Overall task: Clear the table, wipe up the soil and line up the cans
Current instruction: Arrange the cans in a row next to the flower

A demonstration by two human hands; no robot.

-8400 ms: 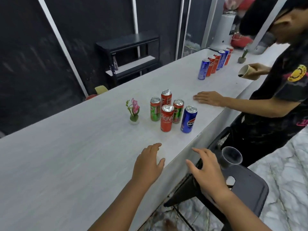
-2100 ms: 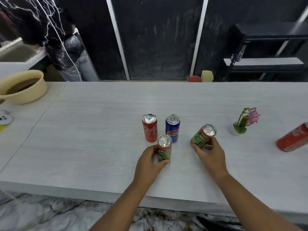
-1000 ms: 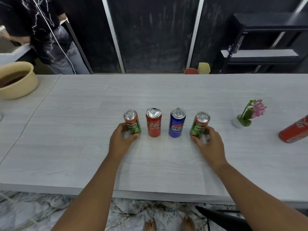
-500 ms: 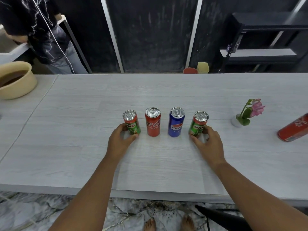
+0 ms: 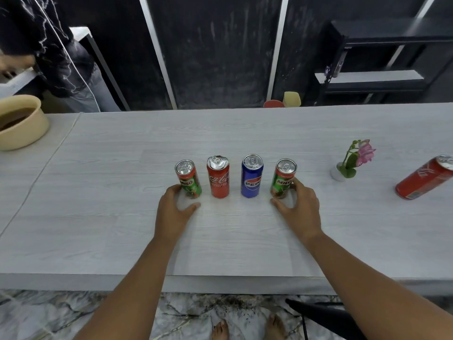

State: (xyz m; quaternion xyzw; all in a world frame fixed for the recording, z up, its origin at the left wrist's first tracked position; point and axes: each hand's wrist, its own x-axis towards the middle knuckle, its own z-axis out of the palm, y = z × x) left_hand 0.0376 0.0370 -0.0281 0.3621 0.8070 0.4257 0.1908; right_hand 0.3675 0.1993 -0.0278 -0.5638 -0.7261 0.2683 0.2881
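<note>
Four cans stand upright in a row on the grey table: a green Milo can, a dented red Coca-Cola can, a blue Pepsi can and a second Milo can. My left hand is beside the left Milo can. Its fingertips are against the can's left side and its thumb is off the can. My right hand curls around the right Milo can, fingers on its right side and thumb at its base. Another Coca-Cola can stands apart at the far right.
A small pink flower in a white pot stands between the row and the far-right can. A beige bowl with brown contents sits at the table's left end. A person stands behind it. A dark chair is below the front edge.
Over the last second the four cans stayed in their row. My left thumb has come off the left Milo can. My right hand still cups the right Milo can.
</note>
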